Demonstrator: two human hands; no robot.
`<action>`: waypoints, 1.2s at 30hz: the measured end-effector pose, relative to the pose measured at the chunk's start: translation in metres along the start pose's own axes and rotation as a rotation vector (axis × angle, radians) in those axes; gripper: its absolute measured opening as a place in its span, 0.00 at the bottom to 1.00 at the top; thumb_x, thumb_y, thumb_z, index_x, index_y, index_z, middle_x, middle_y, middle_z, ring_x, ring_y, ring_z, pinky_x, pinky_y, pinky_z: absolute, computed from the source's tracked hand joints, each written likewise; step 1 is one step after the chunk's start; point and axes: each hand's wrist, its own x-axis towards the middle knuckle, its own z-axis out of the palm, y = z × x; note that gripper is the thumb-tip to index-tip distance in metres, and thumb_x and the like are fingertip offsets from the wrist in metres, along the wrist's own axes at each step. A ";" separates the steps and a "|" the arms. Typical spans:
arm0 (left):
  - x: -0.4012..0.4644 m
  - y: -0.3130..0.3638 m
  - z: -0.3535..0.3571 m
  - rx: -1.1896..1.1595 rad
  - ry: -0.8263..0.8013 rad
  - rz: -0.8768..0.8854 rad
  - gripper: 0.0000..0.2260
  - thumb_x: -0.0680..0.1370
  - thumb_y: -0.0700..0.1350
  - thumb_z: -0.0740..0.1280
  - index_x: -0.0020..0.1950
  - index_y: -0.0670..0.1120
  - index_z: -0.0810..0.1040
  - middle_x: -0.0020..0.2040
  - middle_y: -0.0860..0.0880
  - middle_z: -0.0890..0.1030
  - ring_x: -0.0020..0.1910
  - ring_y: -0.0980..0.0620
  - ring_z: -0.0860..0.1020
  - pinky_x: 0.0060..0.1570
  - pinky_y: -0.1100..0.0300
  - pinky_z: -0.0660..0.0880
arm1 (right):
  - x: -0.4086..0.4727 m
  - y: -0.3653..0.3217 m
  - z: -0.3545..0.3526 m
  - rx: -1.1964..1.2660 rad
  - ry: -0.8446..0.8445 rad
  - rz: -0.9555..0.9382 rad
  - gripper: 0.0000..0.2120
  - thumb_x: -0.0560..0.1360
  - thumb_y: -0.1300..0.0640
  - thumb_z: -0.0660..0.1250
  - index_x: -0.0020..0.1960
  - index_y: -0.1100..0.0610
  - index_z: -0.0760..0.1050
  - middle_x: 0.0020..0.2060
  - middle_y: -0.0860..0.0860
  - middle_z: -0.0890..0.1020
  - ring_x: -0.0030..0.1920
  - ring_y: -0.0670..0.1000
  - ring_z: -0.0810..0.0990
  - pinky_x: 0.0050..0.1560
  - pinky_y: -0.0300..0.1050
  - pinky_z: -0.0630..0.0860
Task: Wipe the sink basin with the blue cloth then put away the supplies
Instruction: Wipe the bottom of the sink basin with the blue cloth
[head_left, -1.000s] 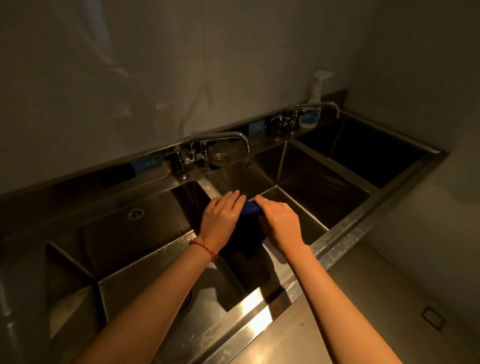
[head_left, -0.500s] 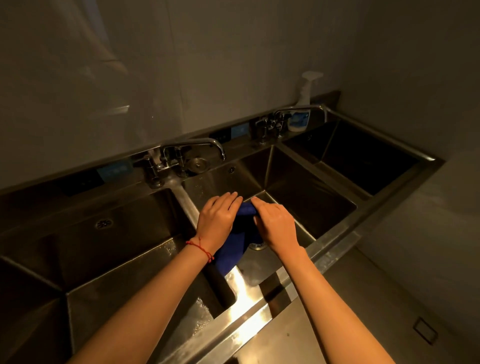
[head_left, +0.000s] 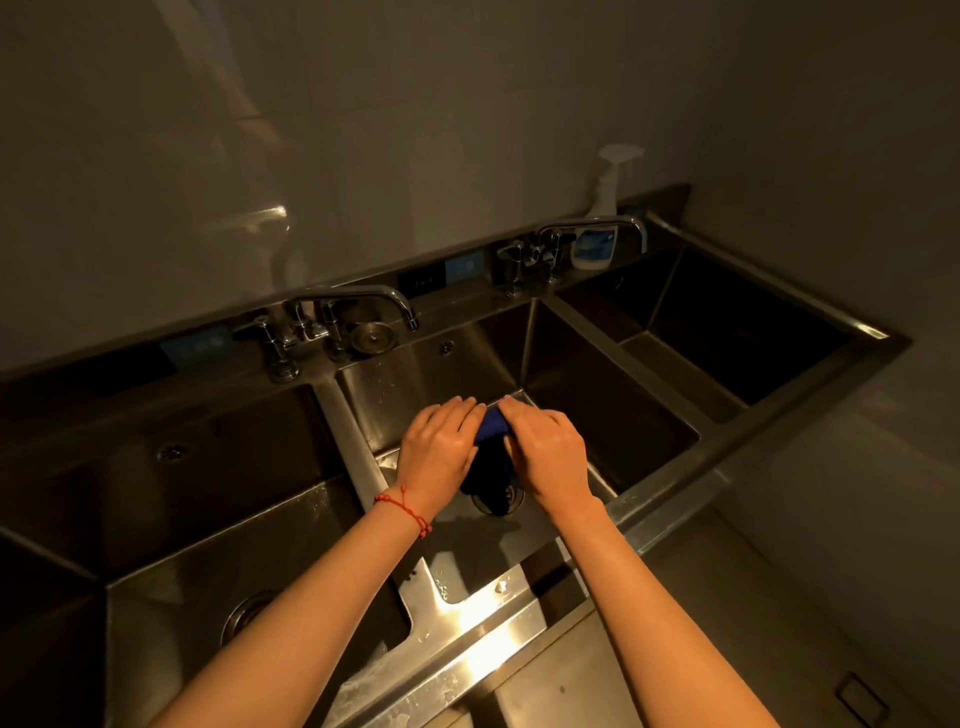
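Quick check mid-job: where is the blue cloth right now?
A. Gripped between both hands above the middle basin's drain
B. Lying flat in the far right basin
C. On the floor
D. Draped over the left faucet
A: the left hand and right hand both grip the bunched blue cloth, which hangs over the round metal drain of the middle stainless steel basin.

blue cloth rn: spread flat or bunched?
Bunched. Both the left hand and the right hand grip the blue cloth as a tight roll, its dark tail hanging over the drain of the middle basin.
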 end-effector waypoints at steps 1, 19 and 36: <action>0.001 0.002 0.002 -0.008 -0.001 -0.003 0.25 0.53 0.38 0.83 0.49 0.39 0.84 0.46 0.44 0.86 0.45 0.46 0.85 0.45 0.53 0.81 | -0.001 0.002 0.001 -0.003 -0.004 -0.001 0.16 0.62 0.65 0.76 0.49 0.62 0.80 0.45 0.56 0.84 0.42 0.54 0.83 0.44 0.46 0.78; 0.014 -0.011 0.048 -0.108 -0.028 0.162 0.18 0.58 0.38 0.82 0.47 0.42 0.86 0.44 0.46 0.86 0.44 0.50 0.86 0.45 0.56 0.81 | -0.022 0.013 0.029 -0.203 -0.056 0.065 0.18 0.61 0.61 0.79 0.49 0.62 0.81 0.46 0.56 0.84 0.47 0.56 0.82 0.47 0.49 0.78; 0.015 -0.026 0.096 -0.148 -0.216 0.255 0.23 0.51 0.38 0.83 0.44 0.41 0.86 0.40 0.46 0.87 0.39 0.50 0.86 0.39 0.58 0.81 | -0.066 0.028 0.047 -0.319 -0.271 0.545 0.19 0.77 0.52 0.62 0.63 0.61 0.73 0.64 0.60 0.73 0.66 0.60 0.68 0.67 0.58 0.59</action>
